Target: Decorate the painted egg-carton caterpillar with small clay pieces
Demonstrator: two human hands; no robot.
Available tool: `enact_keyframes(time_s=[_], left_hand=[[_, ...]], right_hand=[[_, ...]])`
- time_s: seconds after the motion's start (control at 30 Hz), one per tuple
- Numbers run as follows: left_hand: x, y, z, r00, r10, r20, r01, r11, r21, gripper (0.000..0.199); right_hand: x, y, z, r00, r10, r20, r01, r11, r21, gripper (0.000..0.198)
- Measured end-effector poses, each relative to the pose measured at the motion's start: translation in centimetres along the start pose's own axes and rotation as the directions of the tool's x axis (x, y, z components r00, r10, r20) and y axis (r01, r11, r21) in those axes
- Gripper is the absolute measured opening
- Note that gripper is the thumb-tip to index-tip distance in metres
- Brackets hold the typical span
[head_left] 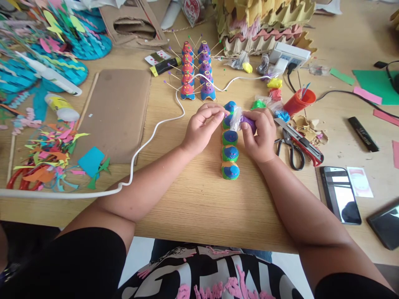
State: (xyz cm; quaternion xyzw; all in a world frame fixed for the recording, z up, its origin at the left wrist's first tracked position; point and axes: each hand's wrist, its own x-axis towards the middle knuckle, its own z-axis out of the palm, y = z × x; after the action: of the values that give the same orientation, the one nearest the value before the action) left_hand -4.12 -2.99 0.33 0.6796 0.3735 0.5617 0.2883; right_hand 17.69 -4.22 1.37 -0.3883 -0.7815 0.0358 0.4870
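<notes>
My right hand (260, 135) is closed around a lump of purple modelling clay (248, 123), partly wrapped in a clear plastic bag (236, 118). Thumb and fingertips of my left hand (204, 126) are pinched together on what looks like a tiny purple clay bit (226, 115). Between the hands, a row of blue and green egg-carton cups (230, 153) runs toward me, with small faces on the nearer ones. The far cups are partly hidden by the fingers and bag.
Red and purple cup rows (187, 74) with sticks poking out stand behind. A white cable (156, 124) crosses the table and my left forearm. At right lie scissors (291, 149), a box cutter (302, 143), a phone (340, 195) and a red cup (299, 101). Cardboard (115, 112) lies left.
</notes>
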Motion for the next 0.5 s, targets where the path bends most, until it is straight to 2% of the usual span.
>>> enact_keyframes(time_s=[0.2,0.4,0.5], left_hand=[[-0.11,0.09,0.41,0.999,-0.019,-0.049,0.014,0.993,-0.118,0.041],[-0.10,-0.21,0.44,0.998,0.006,-0.061,-0.009,0.999,-0.051,0.046],[-0.21,0.03,0.46,1.000,-0.020,-0.018,0.019,0.997,-0.072,0.046]], right_hand=[[-0.10,0.21,0.07,1.000,-0.030,-0.007,0.030,1.000,0.003,0.041],[-0.14,0.29,0.09,1.000,-0.018,0.000,0.018,1.000,-0.002,0.041],[-0.24,0.38,0.05,1.000,-0.019,-0.001,0.019,1.000,-0.003,0.042]])
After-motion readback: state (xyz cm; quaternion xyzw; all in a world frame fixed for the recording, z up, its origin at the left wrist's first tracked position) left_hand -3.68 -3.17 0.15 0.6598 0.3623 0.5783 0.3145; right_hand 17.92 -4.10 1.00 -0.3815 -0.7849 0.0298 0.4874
